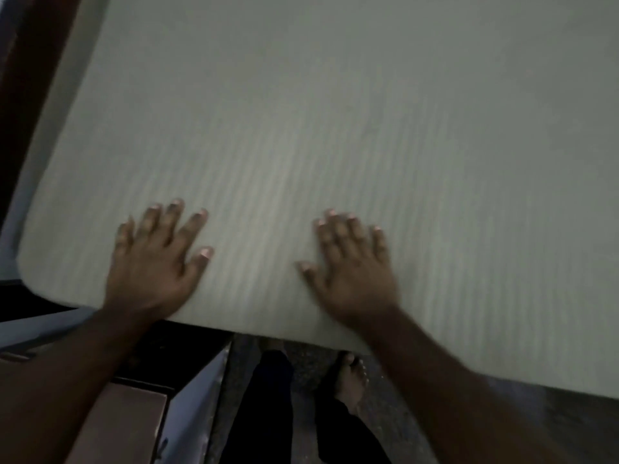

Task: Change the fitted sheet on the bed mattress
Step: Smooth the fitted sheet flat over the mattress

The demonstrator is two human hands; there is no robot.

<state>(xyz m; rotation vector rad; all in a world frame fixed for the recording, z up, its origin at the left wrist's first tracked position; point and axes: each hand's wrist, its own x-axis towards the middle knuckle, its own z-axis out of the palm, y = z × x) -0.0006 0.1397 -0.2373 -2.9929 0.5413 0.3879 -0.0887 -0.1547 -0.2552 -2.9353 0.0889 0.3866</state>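
A pale, finely striped mattress surface (pixel 335 128) fills most of the view, with a rounded corner at the lower left. My left hand (pixel 154 259) lies flat on it near that corner, fingers spread and straight. My right hand (pixel 351 266) presses flat on it about a hand's width to the right, fingers also straight. Both palms sit just inside the near edge. The picture is dim and blurred, and I cannot tell whether the surface is a sheet or bare mattress.
Below the near edge are my bare foot (pixel 350 380) and dark trouser legs (pixel 268 406) on a speckled floor. A brown box (pixel 127 423) and a pale panel (pixel 197 396) stand at the lower left. Dark wood (pixel 30 78) runs along the left side.
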